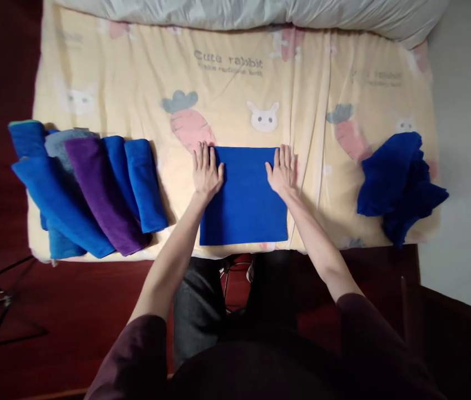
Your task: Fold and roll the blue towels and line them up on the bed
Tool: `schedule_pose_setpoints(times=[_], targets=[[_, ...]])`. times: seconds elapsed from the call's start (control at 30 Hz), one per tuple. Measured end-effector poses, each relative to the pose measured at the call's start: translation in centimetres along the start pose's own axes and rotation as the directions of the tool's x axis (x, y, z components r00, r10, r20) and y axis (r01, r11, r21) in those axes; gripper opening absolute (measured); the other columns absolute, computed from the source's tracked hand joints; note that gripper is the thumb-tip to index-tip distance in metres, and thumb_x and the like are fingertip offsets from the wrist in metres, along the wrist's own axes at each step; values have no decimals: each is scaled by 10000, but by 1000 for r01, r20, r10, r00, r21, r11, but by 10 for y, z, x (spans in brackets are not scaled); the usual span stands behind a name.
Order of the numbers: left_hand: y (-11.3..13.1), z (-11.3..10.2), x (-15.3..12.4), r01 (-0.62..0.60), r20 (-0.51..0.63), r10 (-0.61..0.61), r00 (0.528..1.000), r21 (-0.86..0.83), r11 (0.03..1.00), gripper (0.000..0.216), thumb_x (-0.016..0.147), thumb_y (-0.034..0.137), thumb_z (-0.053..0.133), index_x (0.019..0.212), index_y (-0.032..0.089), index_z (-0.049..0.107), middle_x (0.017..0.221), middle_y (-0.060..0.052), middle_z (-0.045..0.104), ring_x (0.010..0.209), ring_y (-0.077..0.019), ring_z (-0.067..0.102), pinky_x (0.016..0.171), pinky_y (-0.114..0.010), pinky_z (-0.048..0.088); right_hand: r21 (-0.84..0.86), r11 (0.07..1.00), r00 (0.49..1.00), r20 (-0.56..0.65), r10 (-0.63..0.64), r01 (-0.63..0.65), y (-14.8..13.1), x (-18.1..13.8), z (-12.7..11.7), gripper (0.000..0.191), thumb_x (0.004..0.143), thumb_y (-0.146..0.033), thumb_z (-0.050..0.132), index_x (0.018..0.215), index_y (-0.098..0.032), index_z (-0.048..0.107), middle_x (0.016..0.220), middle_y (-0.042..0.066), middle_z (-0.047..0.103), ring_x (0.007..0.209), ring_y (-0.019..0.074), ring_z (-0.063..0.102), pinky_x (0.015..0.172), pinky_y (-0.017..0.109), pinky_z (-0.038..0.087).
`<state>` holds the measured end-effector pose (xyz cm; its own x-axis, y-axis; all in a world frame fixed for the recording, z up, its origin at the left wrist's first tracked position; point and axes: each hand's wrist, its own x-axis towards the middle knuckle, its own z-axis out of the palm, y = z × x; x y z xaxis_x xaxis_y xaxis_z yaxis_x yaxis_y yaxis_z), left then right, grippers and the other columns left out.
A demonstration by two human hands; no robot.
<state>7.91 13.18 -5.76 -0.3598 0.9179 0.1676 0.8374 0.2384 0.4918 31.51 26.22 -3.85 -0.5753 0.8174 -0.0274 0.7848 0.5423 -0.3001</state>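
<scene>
Even, light pressure should keep the flat, rectangular blue cloth (246, 200) smooth, the left hand (207, 175) and right hand (282, 173) spread open at its far corners, gripping nothing.

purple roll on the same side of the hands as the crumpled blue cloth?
No, the purple roll lies beyond the left hand, the crumpled blue cloth beyond the right hand.
</scene>
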Motion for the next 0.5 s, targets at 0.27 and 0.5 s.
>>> schedule_pose_setpoints(times=[0.27, 0.5], targets=[[61, -29, -191, 54, 118, -55, 992, 14, 998, 703, 1069, 439, 365, 1687, 143, 209, 1756, -117, 151, 1641, -277, 75, 1348, -543, 77, 16, 988, 986, 72, -153, 153, -39, -162, 5, 733, 1102, -479, 284, 1702, -104, 92, 1766, 104, 117, 1653, 251, 74, 1353, 529, 71], [30, -53, -250, 109, 104, -110, 988, 22, 994, 720, 1050, 455, 386, 1662, 102, 246, 1732, -210, 196, 1631, -329, 128, 1320, -602, 155, -4, 1000, 1000, 0, -28, 28, -8, -208, 5, 725, 1091, -477, 315, 1673, -53, 231, 1742, 173, 193, 1642, 276, 149, 1339, 526, 135]])
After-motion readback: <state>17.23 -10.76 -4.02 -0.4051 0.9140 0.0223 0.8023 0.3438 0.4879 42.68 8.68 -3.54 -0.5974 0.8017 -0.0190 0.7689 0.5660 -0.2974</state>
